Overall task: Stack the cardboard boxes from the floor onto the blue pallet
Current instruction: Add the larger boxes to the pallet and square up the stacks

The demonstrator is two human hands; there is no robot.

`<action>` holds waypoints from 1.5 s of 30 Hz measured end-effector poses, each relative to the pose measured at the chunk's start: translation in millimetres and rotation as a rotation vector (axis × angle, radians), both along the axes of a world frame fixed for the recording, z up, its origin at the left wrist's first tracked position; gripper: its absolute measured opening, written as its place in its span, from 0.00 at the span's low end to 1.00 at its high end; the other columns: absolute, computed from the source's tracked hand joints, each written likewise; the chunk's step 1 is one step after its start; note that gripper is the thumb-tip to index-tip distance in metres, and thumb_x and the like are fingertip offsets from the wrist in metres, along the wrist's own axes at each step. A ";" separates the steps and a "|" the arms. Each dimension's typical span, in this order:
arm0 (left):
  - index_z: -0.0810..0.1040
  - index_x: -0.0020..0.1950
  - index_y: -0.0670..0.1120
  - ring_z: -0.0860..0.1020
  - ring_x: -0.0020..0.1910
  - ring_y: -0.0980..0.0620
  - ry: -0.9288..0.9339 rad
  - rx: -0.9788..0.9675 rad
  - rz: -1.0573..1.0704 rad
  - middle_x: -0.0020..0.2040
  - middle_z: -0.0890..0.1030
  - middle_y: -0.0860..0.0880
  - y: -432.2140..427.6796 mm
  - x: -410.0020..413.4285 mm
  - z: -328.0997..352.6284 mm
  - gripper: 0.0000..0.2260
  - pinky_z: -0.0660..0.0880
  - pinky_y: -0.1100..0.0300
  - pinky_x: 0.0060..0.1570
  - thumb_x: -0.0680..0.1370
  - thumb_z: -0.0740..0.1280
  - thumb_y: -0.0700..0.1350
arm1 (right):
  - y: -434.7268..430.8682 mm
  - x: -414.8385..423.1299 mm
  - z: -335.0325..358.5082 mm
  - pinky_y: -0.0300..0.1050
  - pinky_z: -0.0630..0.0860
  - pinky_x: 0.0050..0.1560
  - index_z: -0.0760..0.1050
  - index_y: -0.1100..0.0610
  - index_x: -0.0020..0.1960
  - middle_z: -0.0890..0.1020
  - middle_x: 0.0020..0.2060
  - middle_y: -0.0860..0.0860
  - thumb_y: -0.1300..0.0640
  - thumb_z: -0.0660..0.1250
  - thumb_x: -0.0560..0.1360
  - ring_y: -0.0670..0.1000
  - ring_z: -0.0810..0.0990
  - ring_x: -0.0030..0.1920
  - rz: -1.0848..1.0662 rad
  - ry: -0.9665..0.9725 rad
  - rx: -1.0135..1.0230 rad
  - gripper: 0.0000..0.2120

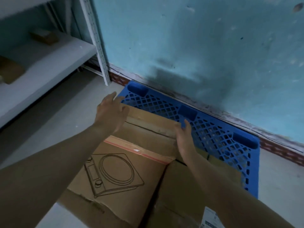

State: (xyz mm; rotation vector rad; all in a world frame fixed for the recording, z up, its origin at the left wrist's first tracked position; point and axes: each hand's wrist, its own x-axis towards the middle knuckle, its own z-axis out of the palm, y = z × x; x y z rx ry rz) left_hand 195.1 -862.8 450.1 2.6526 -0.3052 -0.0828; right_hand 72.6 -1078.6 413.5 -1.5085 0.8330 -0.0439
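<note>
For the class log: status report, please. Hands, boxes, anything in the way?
Left hand and right hand open, either side of far box. Boxes on blue pallet. Nothing in the way.

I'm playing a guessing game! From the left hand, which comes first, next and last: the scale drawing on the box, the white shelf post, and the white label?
From the left hand:
1. White shelf post, up and to its left, by the wall.
2. Scale drawing, below it on the box top.
3. White label, far down at the bottom right.
</note>
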 end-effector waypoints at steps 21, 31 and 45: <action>0.69 0.64 0.39 0.69 0.62 0.40 -0.003 -0.322 0.238 0.62 0.71 0.39 -69.8 2.1 -1.8 0.24 0.68 0.49 0.59 0.71 0.68 0.47 | -64.2 -25.0 -10.5 0.44 0.73 0.41 0.63 0.53 0.75 0.75 0.51 0.43 0.59 0.60 0.80 0.52 0.77 0.52 -0.261 0.009 0.094 0.24; 0.63 0.69 0.51 0.69 0.61 0.39 0.266 -0.342 0.031 0.66 0.64 0.43 -216.8 -56.2 -32.2 0.25 0.74 0.41 0.57 0.74 0.67 0.48 | -211.2 -88.6 -7.8 0.43 0.65 0.59 0.60 0.52 0.77 0.67 0.73 0.50 0.55 0.61 0.79 0.51 0.69 0.68 -0.374 0.053 -0.094 0.27; 0.62 0.72 0.44 0.68 0.63 0.41 0.361 -0.068 0.008 0.68 0.62 0.42 -280.4 -133.6 -127.7 0.28 0.66 0.51 0.58 0.75 0.64 0.52 | -260.7 -180.6 -100.1 0.42 0.69 0.57 0.60 0.48 0.76 0.66 0.72 0.49 0.55 0.60 0.78 0.47 0.70 0.63 -0.330 0.108 -0.104 0.27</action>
